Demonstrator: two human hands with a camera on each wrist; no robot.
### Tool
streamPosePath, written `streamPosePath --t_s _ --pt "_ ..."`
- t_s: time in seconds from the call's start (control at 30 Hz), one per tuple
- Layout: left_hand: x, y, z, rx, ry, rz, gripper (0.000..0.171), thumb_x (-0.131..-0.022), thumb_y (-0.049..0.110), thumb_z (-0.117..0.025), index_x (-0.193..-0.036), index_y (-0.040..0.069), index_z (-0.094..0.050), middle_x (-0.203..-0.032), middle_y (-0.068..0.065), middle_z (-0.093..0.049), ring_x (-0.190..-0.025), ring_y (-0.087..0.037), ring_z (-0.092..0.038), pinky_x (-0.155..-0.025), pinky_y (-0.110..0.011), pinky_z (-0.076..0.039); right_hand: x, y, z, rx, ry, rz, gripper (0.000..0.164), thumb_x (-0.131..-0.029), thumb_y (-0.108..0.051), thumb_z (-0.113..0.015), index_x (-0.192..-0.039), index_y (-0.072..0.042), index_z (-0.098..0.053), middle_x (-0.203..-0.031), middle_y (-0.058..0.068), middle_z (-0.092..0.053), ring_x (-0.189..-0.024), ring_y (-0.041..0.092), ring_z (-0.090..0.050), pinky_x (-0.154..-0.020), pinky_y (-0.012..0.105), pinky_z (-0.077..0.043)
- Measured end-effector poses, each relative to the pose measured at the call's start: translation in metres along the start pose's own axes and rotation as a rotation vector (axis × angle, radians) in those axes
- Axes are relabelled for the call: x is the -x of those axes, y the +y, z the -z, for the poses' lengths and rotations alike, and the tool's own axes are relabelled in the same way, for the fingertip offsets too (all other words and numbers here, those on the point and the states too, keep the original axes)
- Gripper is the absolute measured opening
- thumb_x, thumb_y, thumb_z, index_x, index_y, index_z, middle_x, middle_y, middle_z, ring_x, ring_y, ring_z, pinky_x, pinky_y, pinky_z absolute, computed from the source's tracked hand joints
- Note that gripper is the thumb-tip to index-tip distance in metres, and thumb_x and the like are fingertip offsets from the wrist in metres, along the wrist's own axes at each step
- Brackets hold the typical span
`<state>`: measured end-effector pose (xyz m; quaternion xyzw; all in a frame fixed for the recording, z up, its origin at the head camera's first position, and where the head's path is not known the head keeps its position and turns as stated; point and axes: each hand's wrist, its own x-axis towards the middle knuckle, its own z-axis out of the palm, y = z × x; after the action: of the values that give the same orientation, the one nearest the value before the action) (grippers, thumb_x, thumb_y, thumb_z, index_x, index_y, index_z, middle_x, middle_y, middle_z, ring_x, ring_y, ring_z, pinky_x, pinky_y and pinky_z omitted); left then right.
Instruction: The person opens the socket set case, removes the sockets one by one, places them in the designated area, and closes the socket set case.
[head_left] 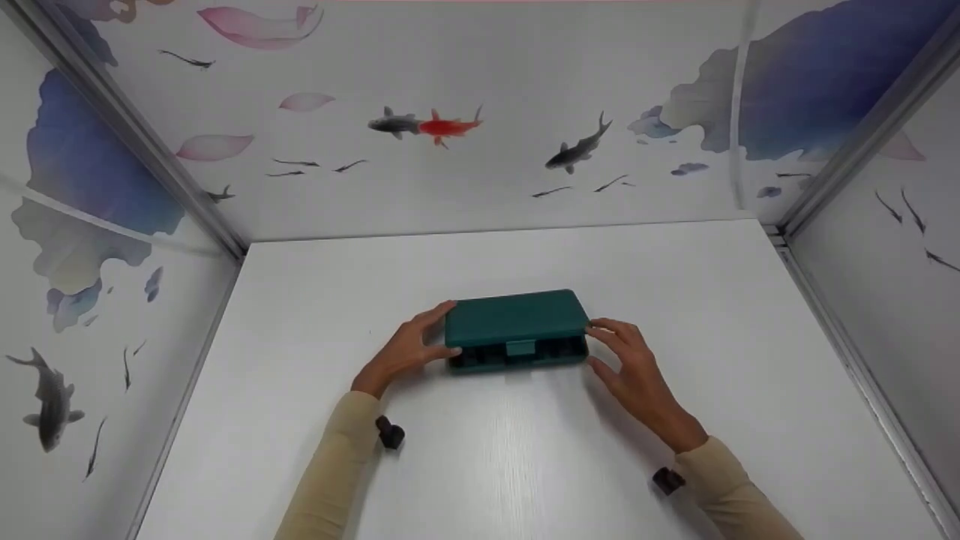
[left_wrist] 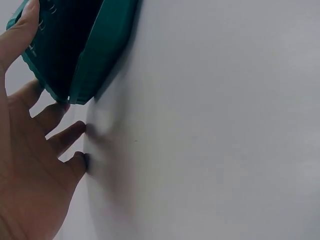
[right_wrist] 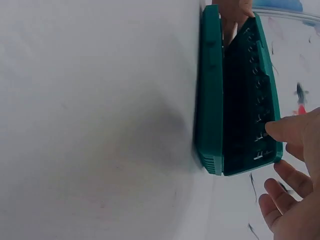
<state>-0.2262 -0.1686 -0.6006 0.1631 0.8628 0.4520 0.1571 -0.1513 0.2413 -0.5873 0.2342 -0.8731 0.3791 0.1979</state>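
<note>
A dark green plastic case [head_left: 517, 315] lies on the white table with its hinged lid partly raised and its latch tab [head_left: 520, 348] facing the person. My left hand [head_left: 405, 349] pinches the lid's left end, thumb at the front edge and fingers around the far side. At the opposite end, my right hand [head_left: 637, 379] holds the lid; in the right wrist view its thumb [right_wrist: 285, 129] lies against the inner edge and a finger touches the outer corner. Small moulded clips [right_wrist: 259, 138] line the inside of the lid. Shadow hides most of the interior.
Printed panels [head_left: 510, 172] with fish and petals wall in the white table [head_left: 487, 457] at the back and both sides. Metal rails [head_left: 862, 352] run along the edges. Small black devices [head_left: 390, 435] sit at both wrists.
</note>
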Motion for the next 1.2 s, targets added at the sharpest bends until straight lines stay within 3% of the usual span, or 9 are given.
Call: streamPosePath --t_s 0.27,0.43,0.6,0.73,0.83,1.0,1.2 --pt "0.000 0.003 0.004 0.022 0.007 0.027 0.087 -0.097 0.055 -0.076 -0.173 0.035 -0.038 -0.179 -0.005 -0.034 -0.166 -0.036 -0.028 -0.132 -0.066 -0.021 -0.018 0.009 -0.006 0.032 0.049 -0.009 0.053 -0.089 0.015 -0.084 -0.138 0.003 -0.069 -0.135 0.017 -0.070 -0.128 0.033 -0.065 -0.118 0.010 -0.034" --pt "0.000 0.002 0.004 0.039 -0.001 0.035 0.085 -0.098 0.055 -0.074 -0.173 0.035 -0.038 -0.179 -0.004 -0.034 -0.167 -0.036 -0.025 -0.132 -0.067 -0.019 -0.029 0.013 -0.008 0.117 0.062 0.030 0.044 -0.089 0.014 -0.084 -0.129 0.002 -0.072 -0.126 0.017 -0.072 -0.120 0.031 -0.069 -0.115 0.006 -0.034" --pt "0.004 -0.003 -0.002 0.052 0.022 0.024 0.092 -0.099 0.054 -0.075 -0.176 0.031 -0.030 -0.181 -0.005 -0.029 -0.168 -0.036 -0.021 -0.133 -0.066 -0.017 -0.037 0.010 -0.007 0.124 0.105 0.077 0.036 -0.090 0.015 -0.083 -0.122 0.002 -0.074 -0.117 0.016 -0.073 -0.112 0.030 -0.071 -0.111 0.005 -0.037" --pt "0.014 -0.009 -0.014 -0.004 0.042 0.038 0.115 -0.093 0.063 -0.081 -0.179 0.021 -0.017 -0.184 -0.007 -0.018 -0.170 -0.036 -0.009 -0.135 -0.062 -0.011 -0.044 0.007 -0.006 0.120 0.120 0.091 0.032 -0.092 0.013 -0.082 -0.121 0.001 -0.075 -0.114 0.016 -0.074 -0.109 0.029 -0.072 -0.110 0.005 -0.038" --pt "0.020 -0.010 -0.024 -0.105 0.038 0.045 0.126 -0.089 0.070 -0.082 -0.178 0.014 -0.014 -0.185 -0.010 -0.010 -0.170 -0.040 -0.001 -0.134 -0.064 -0.011 -0.049 0.005 -0.003 0.114 0.136 0.083 0.029 -0.093 0.012 -0.081 -0.120 0.001 -0.076 -0.113 0.016 -0.075 -0.107 0.029 -0.073 -0.108 0.005 -0.039" --pt "0.026 -0.007 -0.035 -0.217 0.051 0.022 0.123 -0.089 0.070 -0.081 -0.178 0.015 -0.017 -0.185 -0.013 -0.007 -0.170 -0.042 0.000 -0.134 -0.064 -0.013 -0.057 0.007 0.004 0.107 0.172 0.074 0.026 -0.095 0.011 -0.080 -0.119 0.003 -0.077 -0.112 0.016 -0.076 -0.106 0.030 -0.073 -0.105 0.008 -0.044" --pt "0.033 -0.003 -0.044 -0.227 0.063 0.004 0.124 -0.087 0.075 -0.079 -0.178 0.017 -0.018 -0.185 -0.015 -0.008 -0.170 -0.041 0.000 -0.134 -0.062 -0.013 -0.067 0.017 0.004 0.049 0.208 0.009 0.023 -0.099 0.007 -0.077 -0.122 0.005 -0.076 -0.113 0.018 -0.076 -0.105 0.031 -0.073 -0.101 0.011 -0.046"
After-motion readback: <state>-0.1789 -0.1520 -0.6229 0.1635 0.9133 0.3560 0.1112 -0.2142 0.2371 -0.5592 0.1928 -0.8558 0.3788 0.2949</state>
